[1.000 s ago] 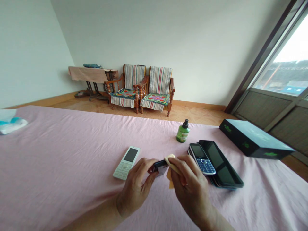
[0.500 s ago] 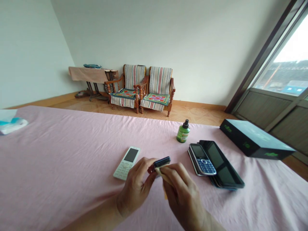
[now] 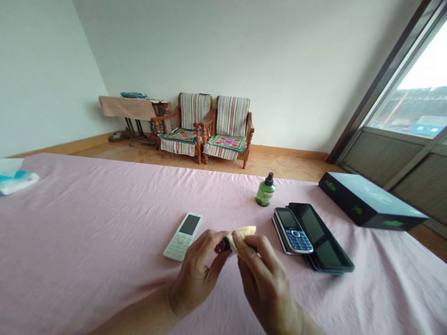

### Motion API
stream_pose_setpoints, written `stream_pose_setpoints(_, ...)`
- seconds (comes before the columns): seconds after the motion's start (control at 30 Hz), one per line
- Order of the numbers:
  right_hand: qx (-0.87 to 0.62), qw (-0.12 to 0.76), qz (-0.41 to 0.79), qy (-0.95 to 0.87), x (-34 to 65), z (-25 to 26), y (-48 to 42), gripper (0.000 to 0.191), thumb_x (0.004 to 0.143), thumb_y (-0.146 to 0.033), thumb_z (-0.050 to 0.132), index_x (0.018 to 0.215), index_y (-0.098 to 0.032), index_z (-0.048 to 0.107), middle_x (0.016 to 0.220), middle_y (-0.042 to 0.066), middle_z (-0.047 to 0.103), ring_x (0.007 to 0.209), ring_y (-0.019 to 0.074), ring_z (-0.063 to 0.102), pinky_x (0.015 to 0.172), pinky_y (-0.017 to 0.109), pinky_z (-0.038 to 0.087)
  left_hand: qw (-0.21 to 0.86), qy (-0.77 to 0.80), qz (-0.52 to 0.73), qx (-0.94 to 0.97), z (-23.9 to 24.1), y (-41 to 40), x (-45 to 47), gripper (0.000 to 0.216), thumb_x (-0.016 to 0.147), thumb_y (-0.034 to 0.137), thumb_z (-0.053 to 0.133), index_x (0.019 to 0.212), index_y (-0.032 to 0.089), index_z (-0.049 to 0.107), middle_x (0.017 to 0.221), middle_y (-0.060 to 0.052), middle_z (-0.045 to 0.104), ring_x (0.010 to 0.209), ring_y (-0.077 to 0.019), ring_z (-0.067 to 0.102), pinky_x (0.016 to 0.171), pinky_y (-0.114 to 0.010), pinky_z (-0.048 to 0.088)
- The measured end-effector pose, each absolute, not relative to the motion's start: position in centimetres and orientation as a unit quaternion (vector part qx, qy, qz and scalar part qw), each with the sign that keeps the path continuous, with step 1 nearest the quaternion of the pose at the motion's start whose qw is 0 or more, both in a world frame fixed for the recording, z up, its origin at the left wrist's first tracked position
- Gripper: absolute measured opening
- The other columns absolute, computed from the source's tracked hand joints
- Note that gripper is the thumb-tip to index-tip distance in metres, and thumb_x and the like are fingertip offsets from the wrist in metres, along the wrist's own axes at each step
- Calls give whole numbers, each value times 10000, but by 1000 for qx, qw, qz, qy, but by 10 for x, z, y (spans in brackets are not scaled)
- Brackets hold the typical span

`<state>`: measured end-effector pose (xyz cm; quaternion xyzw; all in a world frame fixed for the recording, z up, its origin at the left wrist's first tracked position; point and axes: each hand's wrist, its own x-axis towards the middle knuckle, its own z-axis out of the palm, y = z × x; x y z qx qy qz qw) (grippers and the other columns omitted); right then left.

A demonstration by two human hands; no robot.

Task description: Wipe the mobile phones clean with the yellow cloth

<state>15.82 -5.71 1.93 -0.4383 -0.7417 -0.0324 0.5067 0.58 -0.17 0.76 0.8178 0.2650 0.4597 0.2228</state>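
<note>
Between my fingers, my left hand [image 3: 197, 267] grips one end of a small dark phone [image 3: 225, 244]; most of it is covered. My right hand [image 3: 267, 274] pinches a pale yellow cloth [image 3: 244, 231], which is wrapped over the phone's other end. Just left of my hands lies a white keypad phone [image 3: 183, 236], face up on the pink sheet [image 3: 104, 223]. To the right, a dark blue keypad phone [image 3: 294, 232] rests on a stack of devices, partly over a black tablet-like device [image 3: 323, 239].
A green spray bottle [image 3: 265, 190] stands upright beyond my hands. At the right is a black box [image 3: 366, 202] with a pale top. A white and teal packet [image 3: 19, 181] lies at the far left. Two wooden chairs [image 3: 228, 125] stand by the wall.
The cloth has come up over the phone's top and now hides the dark edge that showed before. My right hand has shifted slightly; my left hand stays in place.
</note>
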Motion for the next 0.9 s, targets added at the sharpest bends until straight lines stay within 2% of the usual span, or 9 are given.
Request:
stream_pose_setpoints(0.1,-385,483,-4,-786,151,20,-60,503,904,-5,444,1378,-173,435,1038,115,582,990,208,578,833,336,546,215,256,469,818,8,-2,5,244,919,159,496,1157,207,525,970,-60,619,921,-187,606,829,-287,484)
stream_pose_setpoints(0.17,-369,482,2,-795,150,22,-61,496,906,-13,454,1374,-174,442,1051,117,583,996,210,576,837,341,546,207,246,473,821,9,-2,4,249,919,166,490,1163,206,519,987,-68,621,938,-196,604,839,-294,485)
stream_pose_setpoints(0.37,-463,600,0,-653,162,31,-55,440,903,-30,470,1273,-252,557,897,39,534,749,124,586,603,216,531,212,274,454,821,9,-1,6,215,916,153,514,1120,216,537,866,-29,613,792,-160,591,716,-259,482)
stream_pose_setpoints(0.63,-486,612,136,-609,159,18,-43,336,922,-140,486,1219,-242,604,846,28,558,765,140,571,611,232,504,180,292,463,817,7,0,6,198,904,158,529,1094,211,536,899,-38,640,829,-167,617,742,-258,487)
stream_pose_setpoints(0.7,-502,607,174,-591,157,11,-43,249,923,-182,493,1111,-213,653,816,22,545,731,137,552,592,227,484,172,295,469,815,6,0,7,204,900,152,531,1096,210,535,888,-31,636,815,-160,616,740,-249,483)
stream_pose_setpoints(0.77,-529,577,210,-585,156,5,-42,183,918,-221,504,903,-183,682,767,14,531,690,133,535,573,222,458,165,295,482,808,6,0,7,209,895,147,536,1095,209,533,877,-22,631,795,-150,612,736,-239,478)
stream_pose_setpoints(0.83,-555,538,233,-590,157,-1,-40,234,905,-238,521,716,-170,640,711,2,514,646,126,520,562,219,430,164,294,491,803,6,-1,7,210,890,149,540,1091,211,536,876,-17,629,787,-145,608,741,-237,474)
stream_pose_setpoints(0.9,-572,506,239,-600,160,-4,-39,271,890,-238,535,635,-166,593,672,-12,495,613,117,507,556,215,405,184,308,497,790,6,-2,7,196,888,162,548,1078,214,543,872,-13,627,779,-144,606,742,-239,476)
